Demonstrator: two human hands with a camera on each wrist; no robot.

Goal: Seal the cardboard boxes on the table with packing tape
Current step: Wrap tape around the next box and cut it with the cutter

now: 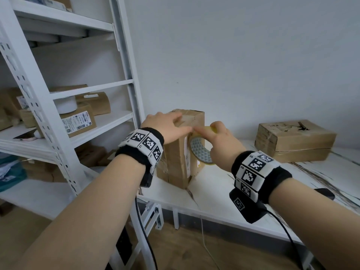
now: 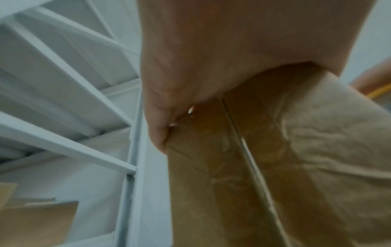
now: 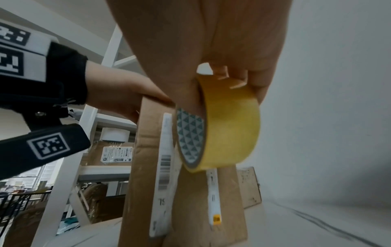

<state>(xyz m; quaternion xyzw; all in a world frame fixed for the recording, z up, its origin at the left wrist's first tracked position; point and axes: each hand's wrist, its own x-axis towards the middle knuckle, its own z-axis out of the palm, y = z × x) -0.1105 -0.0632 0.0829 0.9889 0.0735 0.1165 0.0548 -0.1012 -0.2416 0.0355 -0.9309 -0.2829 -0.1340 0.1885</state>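
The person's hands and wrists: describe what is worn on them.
Both forearms are bare, no sleeves. Left hand and right hand each have a black wristband ringed with white tiles printed with black square codes. Under each wrist hangs a black camera block trailing a black cable.

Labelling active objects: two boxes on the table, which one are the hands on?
The tall upright box beside the shelf: the left hand rests on its top and the right hand holds the tape roll against it. The flat box lies untouched, far right.

Light: soft, even and fairly bright in the head view; both wrist views dimmer.
Shadows: faint, under the tall cardboard box [image 1: 183,149].
Blur: left wrist view smeared throughout.
Distortion: shelving [image 1: 39,106] bows at left edge.
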